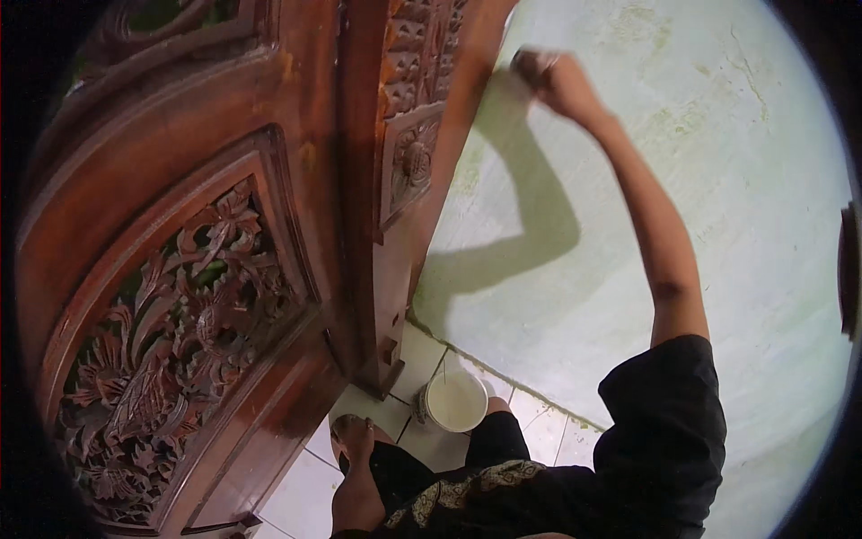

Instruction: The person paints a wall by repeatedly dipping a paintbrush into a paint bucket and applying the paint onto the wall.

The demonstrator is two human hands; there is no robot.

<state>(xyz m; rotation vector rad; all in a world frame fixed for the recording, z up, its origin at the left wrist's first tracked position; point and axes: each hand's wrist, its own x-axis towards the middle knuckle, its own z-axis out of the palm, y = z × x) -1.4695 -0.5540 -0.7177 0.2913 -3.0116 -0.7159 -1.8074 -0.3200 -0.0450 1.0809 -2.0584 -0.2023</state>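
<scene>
My right hand (567, 88) is raised against the pale green wall (664, 189), closed around what looks like a dark-ended paintbrush (524, 66). Motion blurs the brush and fingertips, beside the edge of the wooden door frame (476, 81). Low at my left knee rests my left hand (356, 440), its fingers pointing forward and seeming to hold nothing. Between my legs, a white bucket (423, 406) stands on the tiles, with pale, creamy paint (458, 402) in it. A thin wire handle crosses its rim.
A carved reddish-brown wooden door (193, 323) fills the left side, close to my left arm. Light tiles (301, 494) cover the floor, meeting the wall along a rough edge. Whitish streaks and greenish patches mark the wall. A dark object (848, 269) sits at the far right.
</scene>
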